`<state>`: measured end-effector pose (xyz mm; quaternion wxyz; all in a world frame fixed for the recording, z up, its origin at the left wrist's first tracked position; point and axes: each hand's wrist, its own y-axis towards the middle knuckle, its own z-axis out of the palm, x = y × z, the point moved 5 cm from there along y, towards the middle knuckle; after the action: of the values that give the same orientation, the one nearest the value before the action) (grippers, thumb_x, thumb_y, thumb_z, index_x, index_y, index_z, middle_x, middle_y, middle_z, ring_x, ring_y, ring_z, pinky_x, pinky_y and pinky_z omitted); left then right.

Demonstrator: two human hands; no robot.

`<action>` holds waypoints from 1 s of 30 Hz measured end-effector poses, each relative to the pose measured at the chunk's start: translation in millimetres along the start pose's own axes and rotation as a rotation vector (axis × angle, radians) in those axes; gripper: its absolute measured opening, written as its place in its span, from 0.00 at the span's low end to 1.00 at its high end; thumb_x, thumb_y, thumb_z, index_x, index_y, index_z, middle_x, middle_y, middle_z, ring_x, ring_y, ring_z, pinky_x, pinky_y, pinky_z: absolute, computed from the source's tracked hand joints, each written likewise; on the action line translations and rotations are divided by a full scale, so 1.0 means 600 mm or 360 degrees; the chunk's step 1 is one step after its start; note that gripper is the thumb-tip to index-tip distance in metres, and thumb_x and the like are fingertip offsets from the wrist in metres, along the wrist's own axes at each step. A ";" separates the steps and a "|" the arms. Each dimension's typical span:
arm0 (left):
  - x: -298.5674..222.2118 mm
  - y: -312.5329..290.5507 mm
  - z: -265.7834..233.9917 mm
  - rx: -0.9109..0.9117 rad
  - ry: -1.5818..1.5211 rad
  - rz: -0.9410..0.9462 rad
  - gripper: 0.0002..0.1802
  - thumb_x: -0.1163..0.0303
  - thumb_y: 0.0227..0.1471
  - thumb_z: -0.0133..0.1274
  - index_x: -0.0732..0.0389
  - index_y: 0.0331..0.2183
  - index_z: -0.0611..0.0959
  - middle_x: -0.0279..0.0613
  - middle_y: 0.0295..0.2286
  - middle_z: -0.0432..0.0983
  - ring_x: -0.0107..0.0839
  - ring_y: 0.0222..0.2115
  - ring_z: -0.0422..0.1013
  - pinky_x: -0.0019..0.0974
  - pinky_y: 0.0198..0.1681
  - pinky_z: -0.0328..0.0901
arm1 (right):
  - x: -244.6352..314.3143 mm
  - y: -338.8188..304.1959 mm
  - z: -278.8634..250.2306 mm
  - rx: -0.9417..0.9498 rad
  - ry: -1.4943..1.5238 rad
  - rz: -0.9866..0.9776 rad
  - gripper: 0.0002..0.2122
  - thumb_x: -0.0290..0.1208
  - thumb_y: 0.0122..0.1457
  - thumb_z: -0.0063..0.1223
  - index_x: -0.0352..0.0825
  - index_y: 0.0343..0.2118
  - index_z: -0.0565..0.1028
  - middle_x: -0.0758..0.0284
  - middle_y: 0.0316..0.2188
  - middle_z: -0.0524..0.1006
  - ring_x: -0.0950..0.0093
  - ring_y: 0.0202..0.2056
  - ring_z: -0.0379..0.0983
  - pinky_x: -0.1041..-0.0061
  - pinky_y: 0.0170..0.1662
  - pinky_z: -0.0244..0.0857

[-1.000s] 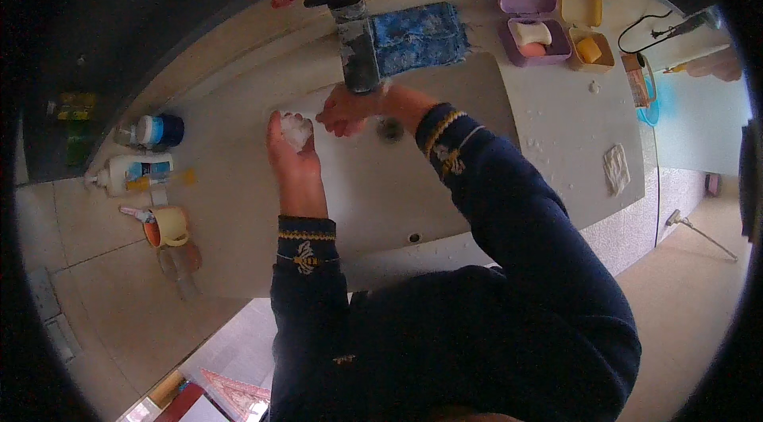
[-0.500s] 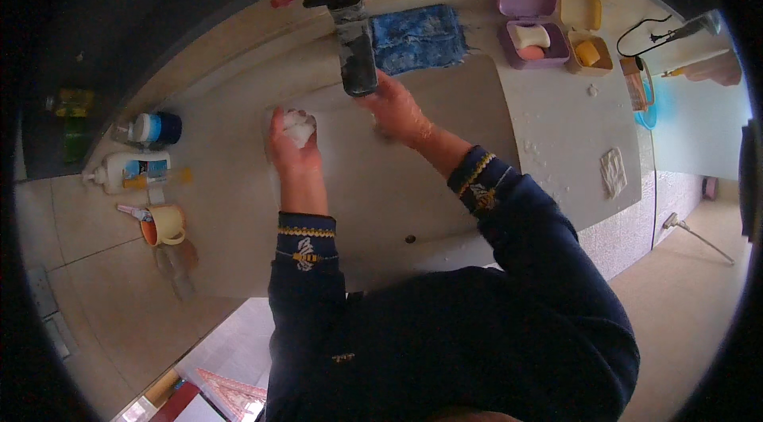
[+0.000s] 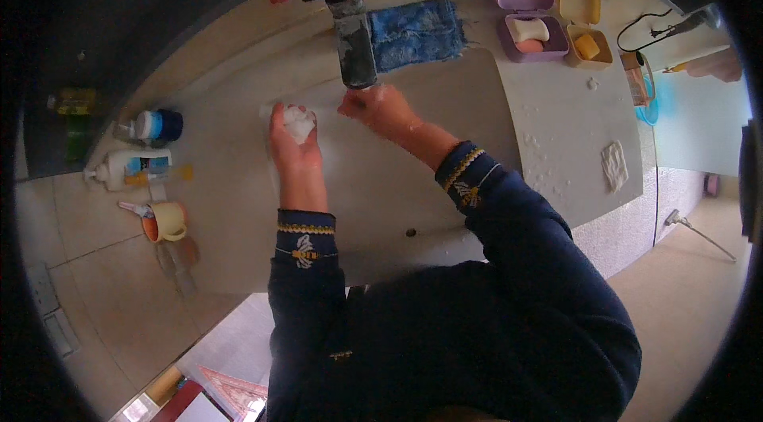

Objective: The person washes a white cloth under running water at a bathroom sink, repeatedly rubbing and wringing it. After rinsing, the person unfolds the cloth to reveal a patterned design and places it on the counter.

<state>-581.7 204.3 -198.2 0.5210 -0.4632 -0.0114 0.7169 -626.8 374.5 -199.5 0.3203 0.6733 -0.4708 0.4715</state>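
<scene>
My left hand [image 3: 299, 158] is palm up over the left part of the sink [image 3: 457, 112], its fingers curled round a white, crumpled lump [image 3: 299, 123]. Whether the lump is wet cloth or foam I cannot tell. Just below the spout of the dark faucet [image 3: 355, 48], my right hand [image 3: 387, 114] is closed with its fingers curled in. Anything inside that hand is hidden. The skin of the right hand and wrist looks wet.
A blue frayed cloth [image 3: 417, 34] lies behind the sink. Purple [image 3: 532, 56] and yellow [image 3: 590, 62] soap boxes stand open at the far right, near a white cloth [image 3: 613, 166]. Bottles [image 3: 139, 169] and a yellow mug [image 3: 168, 222] line the left side.
My right hand has drawn back from the faucet's side to below its spout, moving slightly left, and its fingers have curled in. The left hand stays nearly still with the white lump.
</scene>
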 end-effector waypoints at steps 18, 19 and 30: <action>-0.017 -0.005 -0.015 -0.0045 0.0084 0.0037 0.09 0.62 0.50 0.49 0.58 0.27 0.73 0.35 0.25 0.70 0.31 0.28 0.67 0.35 0.33 0.65 | 0.079 0.049 0.025 -0.0216 -0.0836 -0.0961 0.08 0.33 0.48 0.51 0.37 0.30 0.73 0.74 0.25 0.70 0.77 0.28 0.68 0.80 0.30 0.63; -0.017 -0.006 -0.014 -0.0010 0.0080 0.0037 0.09 0.62 0.50 0.49 0.58 0.27 0.74 0.35 0.25 0.70 0.31 0.29 0.67 0.35 0.33 0.65 | 0.064 0.053 0.016 -0.0122 -0.0695 -0.0778 0.08 0.34 0.48 0.51 0.38 0.30 0.73 0.73 0.26 0.71 0.76 0.28 0.69 0.80 0.30 0.64; -0.016 0.013 -0.023 -0.0027 0.0071 0.0003 0.09 0.62 0.50 0.49 0.58 0.28 0.74 0.36 0.26 0.70 0.31 0.29 0.67 0.37 0.36 0.64 | 0.077 0.046 0.075 -0.0016 -0.1124 -0.1320 0.04 0.35 0.49 0.51 0.42 0.25 0.72 0.71 0.27 0.71 0.74 0.32 0.68 0.76 0.34 0.63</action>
<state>-577.7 187.0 -203.6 0.5165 -0.4835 -0.0055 0.7067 -632.1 309.9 -172.3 0.3050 0.9185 -0.2469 0.0483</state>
